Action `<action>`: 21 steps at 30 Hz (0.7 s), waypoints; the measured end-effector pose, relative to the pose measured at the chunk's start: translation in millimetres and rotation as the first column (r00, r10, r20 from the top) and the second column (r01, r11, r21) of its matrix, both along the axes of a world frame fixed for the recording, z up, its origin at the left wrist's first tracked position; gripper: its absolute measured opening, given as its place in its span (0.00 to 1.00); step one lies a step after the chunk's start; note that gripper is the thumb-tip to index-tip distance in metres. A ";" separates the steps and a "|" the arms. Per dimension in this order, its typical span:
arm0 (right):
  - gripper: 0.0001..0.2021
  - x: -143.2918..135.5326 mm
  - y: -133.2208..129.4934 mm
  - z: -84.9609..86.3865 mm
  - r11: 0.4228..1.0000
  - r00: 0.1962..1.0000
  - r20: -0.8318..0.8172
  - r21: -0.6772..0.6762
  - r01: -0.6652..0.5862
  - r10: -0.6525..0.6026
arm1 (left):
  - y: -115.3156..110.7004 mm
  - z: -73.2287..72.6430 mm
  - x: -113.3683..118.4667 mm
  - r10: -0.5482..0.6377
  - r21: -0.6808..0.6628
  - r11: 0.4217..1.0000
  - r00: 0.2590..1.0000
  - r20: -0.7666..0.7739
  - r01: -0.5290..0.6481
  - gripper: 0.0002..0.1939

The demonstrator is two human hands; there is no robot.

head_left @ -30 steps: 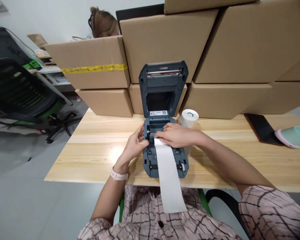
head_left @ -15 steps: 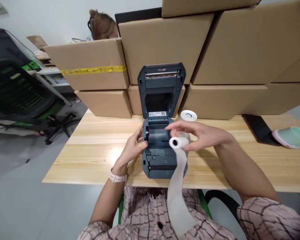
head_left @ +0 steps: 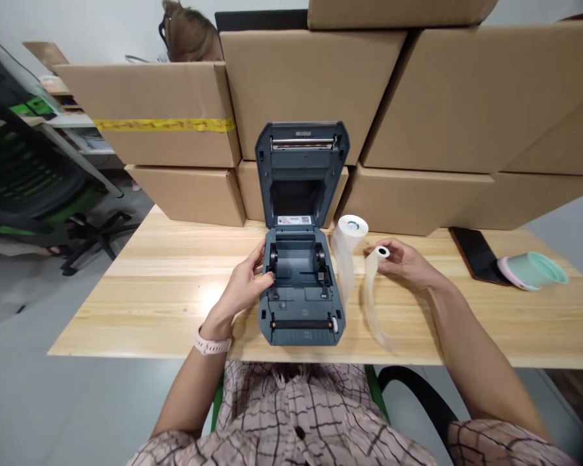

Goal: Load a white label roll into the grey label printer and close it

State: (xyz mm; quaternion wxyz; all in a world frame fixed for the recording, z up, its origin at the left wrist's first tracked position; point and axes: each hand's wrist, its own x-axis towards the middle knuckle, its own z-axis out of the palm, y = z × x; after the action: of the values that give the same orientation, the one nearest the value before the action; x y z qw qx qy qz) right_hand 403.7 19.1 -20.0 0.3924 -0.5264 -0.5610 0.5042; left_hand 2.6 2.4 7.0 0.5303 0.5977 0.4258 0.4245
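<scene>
A dark blue-grey label printer (head_left: 301, 294) stands on the table with its lid (head_left: 298, 175) raised and its roll bay visible. My left hand (head_left: 247, 282) grips the printer's left side, thumb over the rim. To the right of the printer, my right hand (head_left: 402, 260) holds a small white roll (head_left: 379, 254) with a dark core, and its loose pale strip hangs down toward the table's front. Between the printer and that roll, a larger white label roll (head_left: 352, 228) stands upright, with a strip trailing from it.
Cardboard boxes (head_left: 301, 84) are stacked behind the wooden table (head_left: 165, 285). A black phone (head_left: 477, 254) and a mint-green cup (head_left: 537, 269) lie at the right. Beyond the boxes, a person's head (head_left: 192, 35) shows; an office chair (head_left: 29, 168) stands at the left.
My right hand has moved right, away from above the printer, carrying the small roll down beside the larger one. The view has shifted slightly. My left hand stays on the printer.
</scene>
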 end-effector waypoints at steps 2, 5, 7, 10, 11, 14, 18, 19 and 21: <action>0.32 6.3 -0.8 4.0 0.999 0.999 0.015 -0.011 -0.044 0.044 | -0.4 0.6 0.1 0.007 -0.001 1.000 1.000 -0.015 -0.008 0.46; 0.37 19.7 -0.4 17.0 0.997 0.998 0.016 0.040 -0.067 0.067 | 0.1 -1.2 -0.3 0.024 0.001 1.000 0.999 -0.027 -0.023 0.46; 0.35 23.4 6.8 25.5 0.995 0.999 0.017 0.089 -0.037 0.036 | 1.5 -2.6 -0.9 0.022 0.003 1.000 0.999 -0.023 -0.022 0.46; 0.38 12.1 30.9 34.4 0.990 0.996 0.068 0.125 -0.060 0.052 | 4.1 -4.2 -2.5 -0.014 0.006 1.000 1.000 0.001 0.014 0.47; 0.41 4.5 41.2 36.1 0.987 0.991 0.104 0.126 -0.100 0.087 | 4.8 -4.7 -3.1 -0.028 0.008 1.000 1.000 0.011 0.028 0.47; 0.46 -21.3 70.0 38.5 0.973 0.957 0.225 0.094 -0.210 0.185 | 5.0 -5.0 -4.3 -0.050 0.006 0.999 0.998 0.031 0.050 0.46; 0.40 -41.2 86.8 38.0 0.971 0.932 0.311 0.088 -0.221 0.184 | 1.5 -1.0 -3.7 -0.065 0.001 0.998 0.997 0.050 0.065 0.45; 0.37 -42.0 86.4 38.3 0.971 0.931 0.320 0.101 -0.215 0.173 | 0.5 0.4 -3.1 -0.065 -0.001 0.998 0.996 0.054 0.065 0.45; 0.35 -40.1 80.8 41.3 0.968 0.932 0.330 0.143 -0.207 0.151 | -1.0 2.8 -1.8 -0.062 -0.005 0.998 0.997 0.055 0.062 0.45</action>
State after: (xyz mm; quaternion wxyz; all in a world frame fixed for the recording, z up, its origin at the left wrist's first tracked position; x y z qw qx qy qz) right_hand 363.5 99.9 21.4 0.2943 -0.5102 -0.7045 0.3958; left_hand 0.8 1.4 9.8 0.5567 0.5969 0.3939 0.4226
